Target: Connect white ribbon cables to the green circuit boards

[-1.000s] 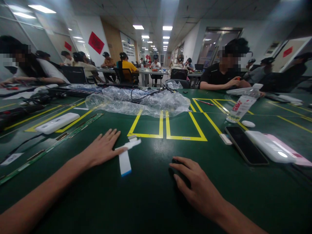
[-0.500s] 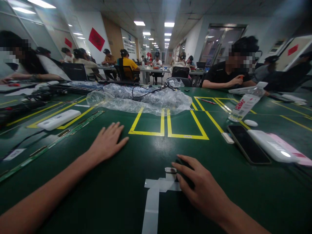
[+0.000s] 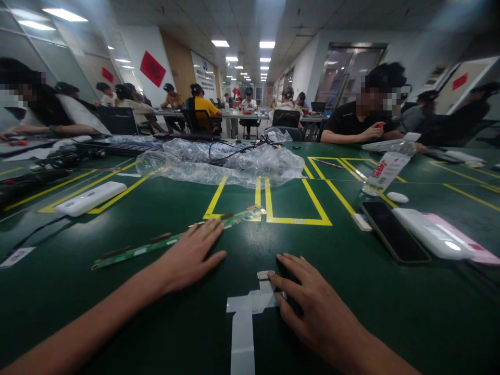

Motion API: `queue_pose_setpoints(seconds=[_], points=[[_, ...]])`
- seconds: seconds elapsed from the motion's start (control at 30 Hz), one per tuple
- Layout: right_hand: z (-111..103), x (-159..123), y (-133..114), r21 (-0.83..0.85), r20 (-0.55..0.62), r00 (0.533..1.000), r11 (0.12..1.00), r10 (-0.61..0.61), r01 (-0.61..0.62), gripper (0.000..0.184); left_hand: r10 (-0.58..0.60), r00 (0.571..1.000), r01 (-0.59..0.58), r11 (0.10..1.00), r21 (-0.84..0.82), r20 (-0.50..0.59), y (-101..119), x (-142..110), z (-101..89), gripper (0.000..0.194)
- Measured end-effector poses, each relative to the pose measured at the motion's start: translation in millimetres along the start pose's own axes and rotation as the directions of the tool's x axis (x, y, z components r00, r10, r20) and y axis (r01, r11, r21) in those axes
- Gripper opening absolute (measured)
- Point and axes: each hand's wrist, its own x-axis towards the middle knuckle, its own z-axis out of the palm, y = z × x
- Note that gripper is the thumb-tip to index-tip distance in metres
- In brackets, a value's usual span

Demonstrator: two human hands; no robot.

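My left hand lies flat with its fingers stretched over a long, narrow green circuit board. The board slants across the table, one end left of the hand and the other reaching the yellow tape; its middle is covered by the fingers. My right hand rests with fingers apart, fingertips at a small whitish piece at the top of some white tape strips. Whether those fingertips press on the piece or only hover over it I cannot tell.
Yellow tape marks boxes on the green table. Crumpled clear plastic with black cables lies beyond. A white device is at the left; a phone, white power bank and tilted bottle are at the right. Other people sit around.
The circuit board has swung and slid rightward from the left side, with my left hand on it. My right hand has shifted slightly left and down, its fingers closer to the small whitish piece.
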Motion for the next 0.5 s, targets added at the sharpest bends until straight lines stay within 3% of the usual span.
queue_pose_setpoints(seconds=[0.1, 0.17, 0.23, 0.4, 0.5], points=[[2.7, 0.3, -0.9, -0.006, -0.029, 0.999, 1.0, -0.021, 0.021, 0.044, 0.263, 0.965, -0.263, 0.964, -0.04, 0.015, 62.1, -17.1, 10.8, 0.074], [4.5, 0.3, -0.4, 0.009, -0.044, 0.998, 0.999, -0.041, 0.042, 0.045, 0.342, 0.939, -0.341, 0.939, -0.051, 0.022, 83.1, -26.4, 13.1, 0.074], [5.5, 0.4, 0.2, 0.03, -0.046, 0.998, 0.998, -0.051, 0.052, 0.046, 0.368, 0.929, -0.366, 0.929, -0.054, 0.028, 88.5, -30.5, 11.6, 0.074], [4.4, 0.9, -0.2, 0.043, -0.036, 0.997, 0.997, -0.066, 0.068, 0.047, 0.366, 0.931, -0.366, 0.928, -0.072, -0.004, 78.5, -31.1, -4.2, 0.063], [4.7, 1.5, 0.5, 0.033, -0.048, 0.997, 0.997, -0.068, 0.069, 0.047, 0.43, 0.903, -0.428, 0.9, -0.084, 0.01, 78.6, -33.2, -14.3, 0.054]])
